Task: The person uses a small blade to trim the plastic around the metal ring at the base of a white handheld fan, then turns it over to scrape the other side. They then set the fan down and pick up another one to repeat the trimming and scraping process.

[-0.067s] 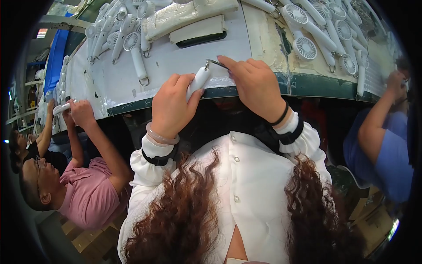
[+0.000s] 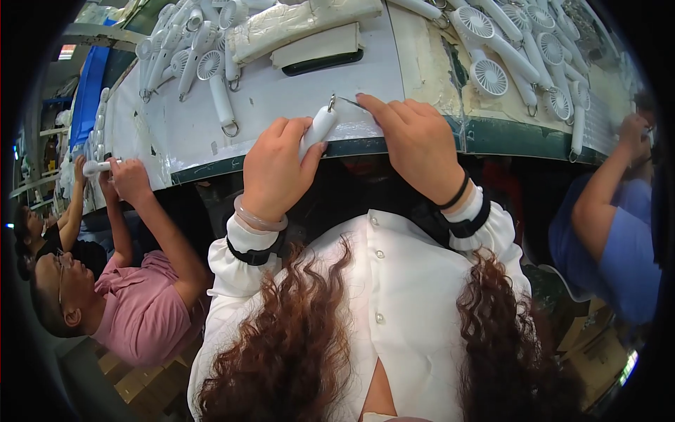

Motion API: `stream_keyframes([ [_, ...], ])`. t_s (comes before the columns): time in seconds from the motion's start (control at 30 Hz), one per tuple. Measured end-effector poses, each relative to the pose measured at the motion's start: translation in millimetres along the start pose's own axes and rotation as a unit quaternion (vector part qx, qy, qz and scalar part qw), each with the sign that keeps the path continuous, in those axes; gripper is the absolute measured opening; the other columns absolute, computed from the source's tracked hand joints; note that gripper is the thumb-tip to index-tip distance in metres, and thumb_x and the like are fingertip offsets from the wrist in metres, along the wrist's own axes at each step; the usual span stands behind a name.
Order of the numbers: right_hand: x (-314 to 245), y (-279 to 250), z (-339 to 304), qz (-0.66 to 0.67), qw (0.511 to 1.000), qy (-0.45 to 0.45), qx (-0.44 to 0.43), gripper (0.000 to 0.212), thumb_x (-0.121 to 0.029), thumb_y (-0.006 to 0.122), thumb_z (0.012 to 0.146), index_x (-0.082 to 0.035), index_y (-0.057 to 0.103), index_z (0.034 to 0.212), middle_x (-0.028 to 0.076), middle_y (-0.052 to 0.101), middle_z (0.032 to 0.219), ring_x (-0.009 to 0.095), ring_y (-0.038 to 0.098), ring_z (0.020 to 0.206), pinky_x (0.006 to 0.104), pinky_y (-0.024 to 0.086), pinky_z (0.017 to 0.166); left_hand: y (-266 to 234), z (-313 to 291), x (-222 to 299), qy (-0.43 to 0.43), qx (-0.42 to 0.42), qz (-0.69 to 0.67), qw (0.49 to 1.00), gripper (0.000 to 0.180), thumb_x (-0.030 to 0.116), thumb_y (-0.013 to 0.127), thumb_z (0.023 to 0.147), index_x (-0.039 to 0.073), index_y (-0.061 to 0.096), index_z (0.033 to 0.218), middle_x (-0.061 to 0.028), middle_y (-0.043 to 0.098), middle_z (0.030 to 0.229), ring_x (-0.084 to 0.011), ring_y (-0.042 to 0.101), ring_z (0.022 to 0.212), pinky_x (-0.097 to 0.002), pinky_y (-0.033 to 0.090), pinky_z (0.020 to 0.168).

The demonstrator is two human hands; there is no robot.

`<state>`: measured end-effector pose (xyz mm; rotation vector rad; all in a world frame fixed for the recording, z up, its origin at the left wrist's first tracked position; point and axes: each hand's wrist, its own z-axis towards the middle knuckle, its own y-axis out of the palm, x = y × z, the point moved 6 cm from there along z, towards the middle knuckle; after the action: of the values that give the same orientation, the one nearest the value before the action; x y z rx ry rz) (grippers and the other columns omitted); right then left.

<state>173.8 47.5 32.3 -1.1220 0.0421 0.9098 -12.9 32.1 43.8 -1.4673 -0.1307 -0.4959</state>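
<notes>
My left hand (image 2: 276, 167) is closed around a white handle (image 2: 320, 129), seemingly of a small hand-held fan; its lower part is hidden in my palm. A small metal loop (image 2: 332, 103) stands up from the handle's far end. Pinched in my right hand (image 2: 422, 146) is a slim, pointed metal tool (image 2: 351, 103), mostly covered by my fingers. Its thin tip points left toward the loop, with a small gap between them. Both hands are over the near edge of the table.
White hand-held fans (image 2: 210, 65) with metal rings lie heaped at the back left, and more fans (image 2: 487, 76) at the right. A wrapped pad (image 2: 306, 32) and a black-edged piece (image 2: 322, 63) lie between. Co-workers sit on both sides, one holding a white fan (image 2: 97, 167).
My right hand has shifted slightly right, and the tool's tip has drawn back from the metal loop. My left hand stays about where it was. The left co-worker's fan has turned.
</notes>
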Motion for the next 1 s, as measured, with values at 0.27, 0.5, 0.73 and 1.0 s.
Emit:
stream_keyframes([
  [0.27,-14,-1,-6,-0.021,0.999,0.019,-0.037,0.044,0.002,0.061,0.085,-0.01,0.062,0.126,0.007,0.057,0.086,0.025,0.059,0.07,0.0337,0.051,0.064,3,-1,3,-0.001,-0.004,0.004,1.0,0.03,0.022,0.074,0.085,0.006,0.065,0.108,-0.0104,0.063,0.093,-0.0314,0.064,0.084,-0.0391,0.052,0.071],
  [0.5,-17,2,-5,-0.071,0.997,-0.004,-0.03,0.046,-0.001,0.06,0.084,-0.008,0.058,0.129,0.007,0.056,0.083,0.023,0.059,0.069,0.0333,0.051,0.061,3,-2,2,-0.008,-0.006,0.001,1.0,0.03,0.022,0.074,0.085,0.006,0.065,0.108,-0.0106,0.062,0.093,-0.0318,0.063,0.084,-0.0397,0.052,0.07],
  [0.73,-19,1,-9,-0.061,0.997,0.009,-0.046,0.054,-0.001,0.061,0.081,-0.011,0.057,0.134,0.005,0.054,0.078,0.022,0.06,0.069,0.0333,0.05,0.06,3,-2,2,-0.011,-0.01,0.004,1.0,0.029,0.023,0.074,0.085,0.006,0.064,0.107,-0.0108,0.062,0.093,-0.0323,0.063,0.084,-0.0404,0.052,0.07],
  [1.0,-22,-1,-8,-0.088,0.996,-0.006,-0.023,0.062,-0.002,0.062,0.078,-0.02,0.059,0.137,0.004,0.051,0.076,0.02,0.058,0.066,0.0319,0.049,0.058,3,-2,3,-0.01,-0.007,0.002,1.0,0.029,0.023,0.073,0.085,0.006,0.063,0.105,-0.0108,0.062,0.092,-0.0326,0.063,0.083,-0.0408,0.052,0.069],
])
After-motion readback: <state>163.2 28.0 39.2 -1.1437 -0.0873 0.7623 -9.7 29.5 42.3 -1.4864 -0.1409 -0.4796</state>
